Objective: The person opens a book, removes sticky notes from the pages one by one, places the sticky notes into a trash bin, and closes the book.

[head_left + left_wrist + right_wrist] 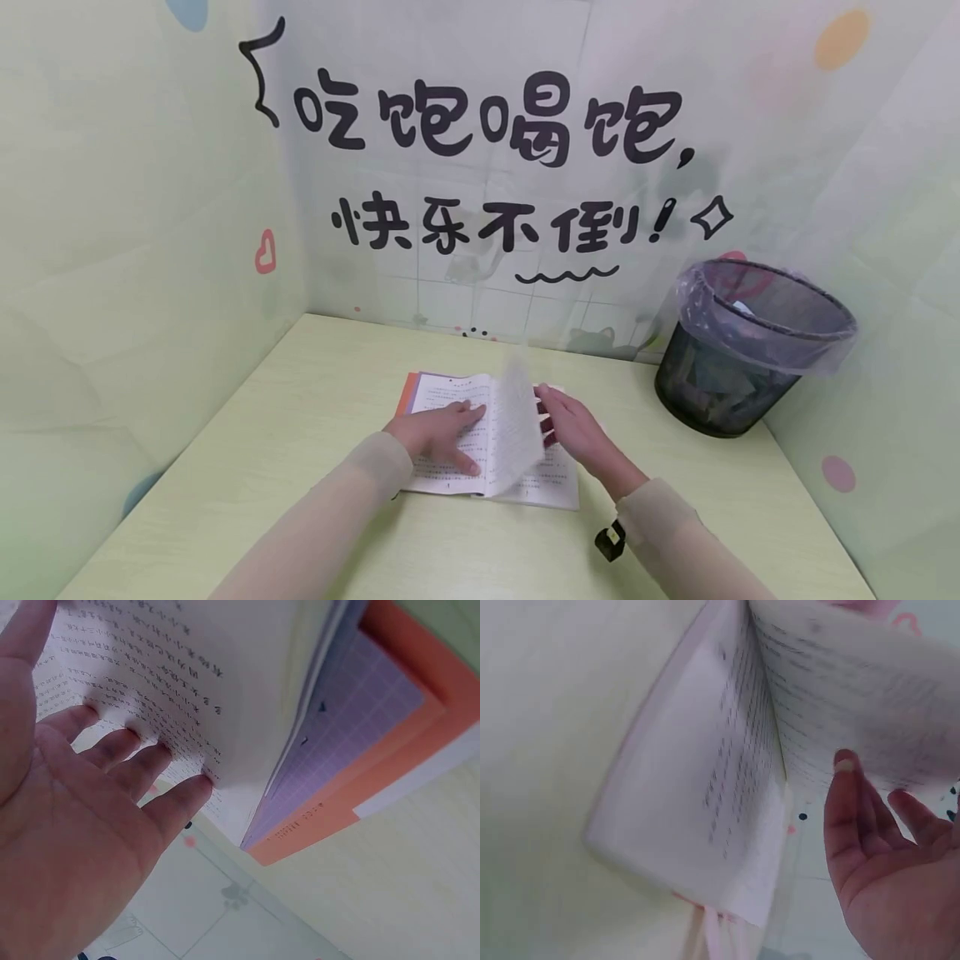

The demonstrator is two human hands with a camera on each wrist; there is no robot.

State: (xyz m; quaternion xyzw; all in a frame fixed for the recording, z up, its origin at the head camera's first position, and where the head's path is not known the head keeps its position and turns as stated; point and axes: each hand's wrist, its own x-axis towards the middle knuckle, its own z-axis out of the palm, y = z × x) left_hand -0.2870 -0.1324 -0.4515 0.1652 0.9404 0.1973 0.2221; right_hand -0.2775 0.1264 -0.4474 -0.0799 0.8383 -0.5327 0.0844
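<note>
An open book (551, 487) with printed text lies on the table in front of me. My left hand (442, 433) rests on its left page, fingers spread and pressing near the spine. One page (516, 433) stands raised from the middle, slightly blurred. Just to the right of that page is my right hand (573, 425), its fingers extended behind it. In the right wrist view, the fingertips of my right hand (900, 877) are right at the lifted page (855, 697). The left wrist view shows a purple grid-patterned sheet (360, 720) and an orange cover (300, 832) under the pages.
A black mesh bin (720, 392) with a translucent purple liner stands at the back right of the pale table (300, 417). Printed wall sheets (487, 308) close off the back and both sides. A small black device (611, 540) sits at my right wrist.
</note>
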